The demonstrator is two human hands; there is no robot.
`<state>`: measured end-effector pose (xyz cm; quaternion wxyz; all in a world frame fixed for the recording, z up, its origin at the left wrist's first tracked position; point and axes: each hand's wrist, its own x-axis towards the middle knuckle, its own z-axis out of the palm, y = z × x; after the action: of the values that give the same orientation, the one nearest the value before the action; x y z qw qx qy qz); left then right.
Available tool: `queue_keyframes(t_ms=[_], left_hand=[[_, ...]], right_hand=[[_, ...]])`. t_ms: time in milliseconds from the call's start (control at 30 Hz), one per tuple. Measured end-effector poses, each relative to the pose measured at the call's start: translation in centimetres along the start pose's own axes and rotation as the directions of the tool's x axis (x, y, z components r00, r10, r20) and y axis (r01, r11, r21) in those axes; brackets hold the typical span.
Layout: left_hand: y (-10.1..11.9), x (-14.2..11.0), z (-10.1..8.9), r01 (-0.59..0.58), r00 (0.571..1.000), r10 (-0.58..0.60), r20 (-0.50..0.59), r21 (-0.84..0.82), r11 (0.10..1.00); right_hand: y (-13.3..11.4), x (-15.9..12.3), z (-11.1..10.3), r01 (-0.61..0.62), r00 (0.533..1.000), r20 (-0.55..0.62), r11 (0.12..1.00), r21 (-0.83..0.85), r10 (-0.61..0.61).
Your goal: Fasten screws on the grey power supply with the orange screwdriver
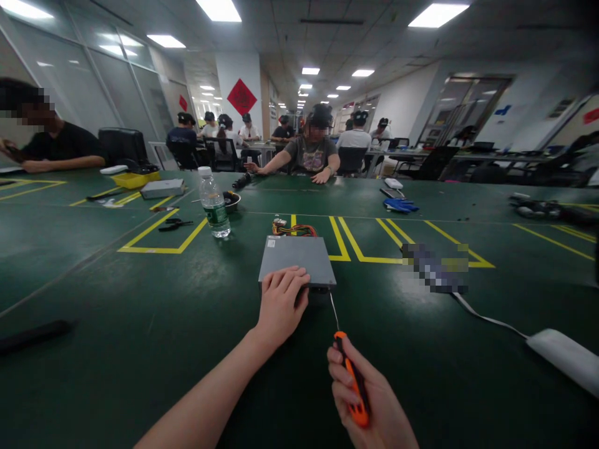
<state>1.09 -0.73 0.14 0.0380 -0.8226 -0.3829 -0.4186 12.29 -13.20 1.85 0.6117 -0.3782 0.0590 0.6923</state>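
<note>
A grey metal box (299, 259) with coloured wires (294, 229) at its far end lies on the green table (140, 337). My left hand (281, 305) rests on the box's near left corner, fingers curled over the top and holding it down. My right hand (367, 399) is closed around the orange handle of a screwdriver (350, 374). Its thin shaft points at the box's near right edge, with the tip at or just short of it.
A water bottle (214, 202) stands left of the box, with scissors (174, 224) and a small bowl (231, 199) near it. A white device with a cable (564, 355) lies at right, blue gloves (400, 205) further back. Several people sit at the far side and left.
</note>
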Motion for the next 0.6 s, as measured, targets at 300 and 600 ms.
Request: queue_keyframes(t_ms=[300,600], left_hand=[[-0.2,-0.2,0.1,-0.009,1.000,0.009,-0.004,-0.011,1.000],[-0.1,-0.1,-0.1,-0.012,1.000,0.012,0.005,-0.002,1.000]], right_hand=[[0.0,0.1,-0.5,0.072,0.995,-0.057,0.989,-0.132,-0.080],[0.2,0.7,-1.2,0.084,0.996,-0.036,0.995,-0.049,-0.085]])
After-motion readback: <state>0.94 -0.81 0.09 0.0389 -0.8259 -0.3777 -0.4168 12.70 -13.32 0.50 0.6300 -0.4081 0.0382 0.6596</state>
